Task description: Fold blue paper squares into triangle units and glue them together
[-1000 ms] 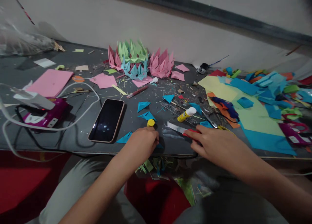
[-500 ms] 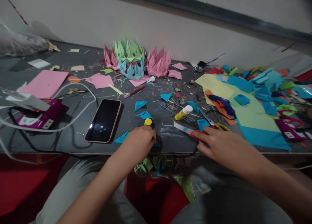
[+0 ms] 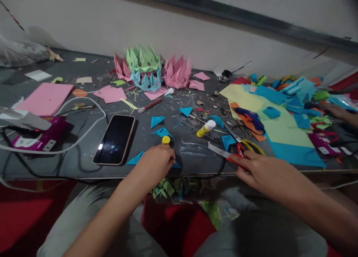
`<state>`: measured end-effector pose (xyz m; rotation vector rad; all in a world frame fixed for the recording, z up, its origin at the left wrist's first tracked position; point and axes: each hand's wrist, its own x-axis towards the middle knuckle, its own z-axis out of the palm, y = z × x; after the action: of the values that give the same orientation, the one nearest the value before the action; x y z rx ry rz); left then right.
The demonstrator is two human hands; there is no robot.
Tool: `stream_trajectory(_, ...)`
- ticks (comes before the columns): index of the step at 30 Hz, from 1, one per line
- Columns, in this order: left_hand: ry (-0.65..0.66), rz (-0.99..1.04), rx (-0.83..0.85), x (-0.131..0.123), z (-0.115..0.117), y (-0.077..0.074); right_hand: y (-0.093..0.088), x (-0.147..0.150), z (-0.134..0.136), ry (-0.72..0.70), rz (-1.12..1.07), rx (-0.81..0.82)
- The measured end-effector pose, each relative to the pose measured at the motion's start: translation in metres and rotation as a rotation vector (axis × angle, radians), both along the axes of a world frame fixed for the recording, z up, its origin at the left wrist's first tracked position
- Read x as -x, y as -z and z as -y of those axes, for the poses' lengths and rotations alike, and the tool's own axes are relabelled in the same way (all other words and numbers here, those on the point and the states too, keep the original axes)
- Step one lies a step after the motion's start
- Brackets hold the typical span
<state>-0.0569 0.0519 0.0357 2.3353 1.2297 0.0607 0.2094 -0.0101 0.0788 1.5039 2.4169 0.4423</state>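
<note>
My left hand (image 3: 158, 159) rests near the table's front edge, fingers curled down over a blue folded paper piece (image 3: 175, 165) that pokes out beside them. A yellow cap (image 3: 166, 140) stands just beyond its knuckles. My right hand (image 3: 260, 171) grips the red handle of a knife (image 3: 219, 151), its pale blade pointing left above the table. Scissors (image 3: 237, 138) with red and yellow handles lie right behind that hand. Between the hands, farther back, an uncapped glue stick (image 3: 206, 128) stands upright. Blue folded triangles (image 3: 162, 132) lie around it, and whitish smears mark the tabletop (image 3: 192, 149).
A phone (image 3: 114, 139) and a purple power strip (image 3: 41, 134) with cables lie left. Folded paper crowns (image 3: 147, 80) stand at the back. Yellow sheets (image 3: 291, 130) and coloured scraps (image 3: 299, 94) cover the right side, where another person's hand (image 3: 334, 110) reaches in.
My right hand has moved a little to the right with the knife. My left hand stays in place. Another person's hand has come into view at the far right, and the view has shifted slightly right.
</note>
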Motion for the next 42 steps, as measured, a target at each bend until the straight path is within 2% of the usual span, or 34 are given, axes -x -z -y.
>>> stream_trajectory(9,-0.002,0.006,-0.013,0.001,0.001,0.0,0.008,-0.027,0.018,0.069,-0.032,0.016)
stream_trajectory(13,0.01,0.009,-0.03,0.001,0.001,0.002,0.0,-0.033,0.023,0.001,-0.085,-0.037)
stream_trajectory(18,-0.005,0.023,-0.038,0.001,0.002,0.002,-0.005,-0.007,0.017,0.016,-0.173,-0.093)
stream_trajectory(24,-0.004,0.021,-0.019,0.0,0.003,0.0,0.016,0.027,-0.001,-0.017,-0.231,-0.01)
stream_trajectory(27,0.0,0.021,-0.018,0.001,0.004,0.0,0.026,0.03,-0.007,-0.059,-0.263,-0.011)
stream_trajectory(34,-0.01,0.018,-0.035,0.0,0.005,0.0,0.038,0.03,-0.008,-0.048,-0.326,-0.003)
stream_trajectory(42,-0.022,0.024,-0.046,-0.001,0.005,-0.002,0.028,0.026,-0.012,-0.017,-0.399,-0.037)
